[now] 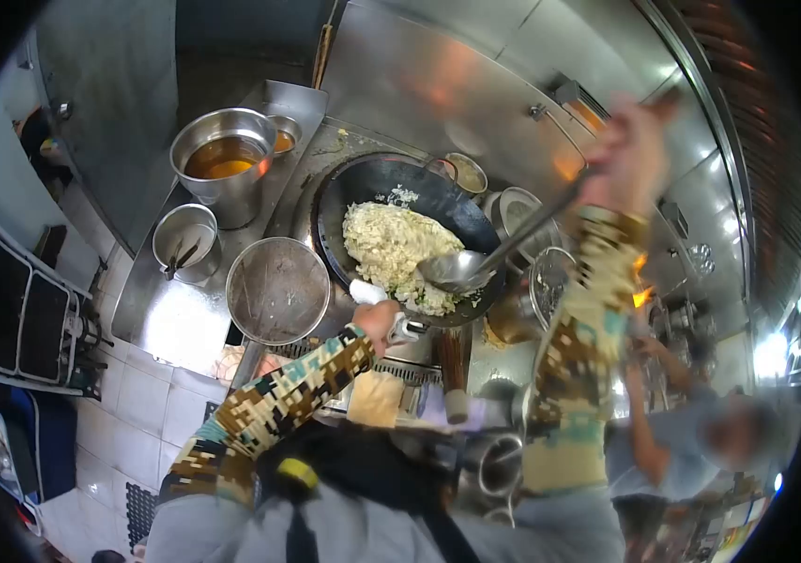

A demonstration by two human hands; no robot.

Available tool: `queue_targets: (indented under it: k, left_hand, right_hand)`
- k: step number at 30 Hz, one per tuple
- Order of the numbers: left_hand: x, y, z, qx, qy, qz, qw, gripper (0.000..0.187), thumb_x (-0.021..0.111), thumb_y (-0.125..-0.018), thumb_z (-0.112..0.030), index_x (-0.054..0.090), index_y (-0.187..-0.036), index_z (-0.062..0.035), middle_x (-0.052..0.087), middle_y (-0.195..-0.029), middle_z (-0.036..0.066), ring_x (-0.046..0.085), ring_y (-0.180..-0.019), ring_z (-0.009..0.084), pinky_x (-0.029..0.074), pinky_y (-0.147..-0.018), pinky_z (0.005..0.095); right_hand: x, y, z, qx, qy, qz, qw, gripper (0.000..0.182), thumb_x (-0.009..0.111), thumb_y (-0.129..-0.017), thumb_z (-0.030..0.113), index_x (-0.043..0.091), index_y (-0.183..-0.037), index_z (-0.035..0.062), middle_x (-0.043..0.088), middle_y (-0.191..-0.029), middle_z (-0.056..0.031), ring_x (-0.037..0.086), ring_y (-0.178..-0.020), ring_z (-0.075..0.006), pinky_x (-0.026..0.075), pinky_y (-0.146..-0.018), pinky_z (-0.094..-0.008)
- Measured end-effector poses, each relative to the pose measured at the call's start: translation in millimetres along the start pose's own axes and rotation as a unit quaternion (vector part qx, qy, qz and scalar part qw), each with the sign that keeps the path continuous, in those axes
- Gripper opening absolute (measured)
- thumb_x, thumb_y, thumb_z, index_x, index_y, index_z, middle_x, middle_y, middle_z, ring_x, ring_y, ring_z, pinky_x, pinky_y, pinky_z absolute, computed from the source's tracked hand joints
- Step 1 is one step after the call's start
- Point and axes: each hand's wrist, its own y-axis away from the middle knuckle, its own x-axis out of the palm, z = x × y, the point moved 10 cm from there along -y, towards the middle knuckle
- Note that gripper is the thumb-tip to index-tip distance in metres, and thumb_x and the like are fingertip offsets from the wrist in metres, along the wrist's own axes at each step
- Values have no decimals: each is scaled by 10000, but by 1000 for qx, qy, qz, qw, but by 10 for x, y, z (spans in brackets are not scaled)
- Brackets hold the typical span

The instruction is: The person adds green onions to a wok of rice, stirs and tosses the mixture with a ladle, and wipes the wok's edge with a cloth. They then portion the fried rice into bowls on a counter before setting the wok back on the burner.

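Note:
A black wok (447, 192) holds a heap of pale fried rice (391, 239) with green bits in it. My left hand (380, 322) is closed at the wok's near rim around a white cloth (367, 293), with a shiny metal piece (408, 329) beside the fingers. Raised high on the right, my right hand (624, 159) is blurred and wrapped round the handle of a ladle (457, 271). The ladle's bowl rests at the right side of the rice, and its handle slants up to my fist.
Left of the wok stand a pot of amber liquid (224, 158), a smaller pot with utensils (186, 242) and a round strainer (278, 291). A bamboo brush (454, 380) lies near me. Another person (672, 441) works at right, near flames (641, 296).

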Motion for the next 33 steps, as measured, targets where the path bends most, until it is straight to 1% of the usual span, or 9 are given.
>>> queue_targets:
  k: [4,8,14,18,19,20,23,25,33]
  left_hand:
    - [164,50,-298,-33,-66,-119,990,371,702,-805,-212,545,-1028,40,605,-943,104,584,-925,245,470,-723,295]
    - [23,-179,-299,49,-36,-123,991,206,595,-774,-111,566,-941,7,603,-869,148,631,-752,290,560,-569,440]
    - [243,155,-533,50,-58,-205,976,363,575,-774,-95,488,-1101,35,583,-960,149,614,-789,297,548,-639,466]
    - [-229,-446,-203,20,-20,-171,985,339,630,-758,-142,539,-1036,28,601,-875,129,621,-802,263,525,-630,434]
    - [-466,-518,-463,172,-175,-248,937,367,662,-755,-177,546,-1061,-10,614,-850,98,624,-808,265,516,-637,401]
    - [-359,-663,-391,247,-327,-90,908,434,688,-761,-275,549,-1080,-16,589,-898,105,579,-887,236,526,-683,452]
    - [253,-87,-564,194,-286,7,938,353,640,-789,-254,551,-1047,-29,582,-935,132,596,-791,268,566,-638,515]
    - [229,-73,-267,-83,-55,-82,992,268,581,-806,-191,551,-1012,-24,597,-916,137,609,-700,274,577,-595,467]
    - [179,-182,-426,33,-189,-59,980,189,605,-793,-189,589,-909,-40,618,-853,95,613,-705,246,558,-555,427]
  right_hand:
    - [-328,228,194,-28,20,19,999,148,678,-763,163,562,-743,73,478,-560,2,439,-442,-110,377,-419,-271]
    - [-101,329,-1931,74,131,-13,989,158,677,-743,130,545,-765,46,494,-566,-10,486,-461,-132,411,-453,-297]
    - [261,-38,-1048,-16,58,10,998,190,689,-746,164,545,-700,48,504,-579,11,452,-490,-114,418,-507,-281]
    - [222,-101,-2120,40,199,97,974,180,697,-736,178,589,-726,34,521,-575,-8,520,-520,-129,446,-548,-264]
    - [163,-168,-1985,146,180,114,966,187,697,-734,193,605,-741,31,525,-570,-17,525,-507,-133,452,-533,-266]
    - [-28,-354,-1907,155,209,87,962,197,674,-761,218,633,-777,26,526,-561,-14,521,-468,-139,448,-465,-291]
    - [-235,-3,-1258,142,17,7,990,172,649,-796,162,619,-904,31,483,-572,-4,412,-402,-100,330,-359,-261]
    - [-667,363,-1291,29,59,-138,988,127,636,-808,133,605,-872,29,457,-536,0,383,-375,-96,314,-357,-257]
    - [68,897,-930,-30,-11,42,999,211,653,-784,58,470,-679,68,409,-494,12,378,-359,-94,332,-352,-253]
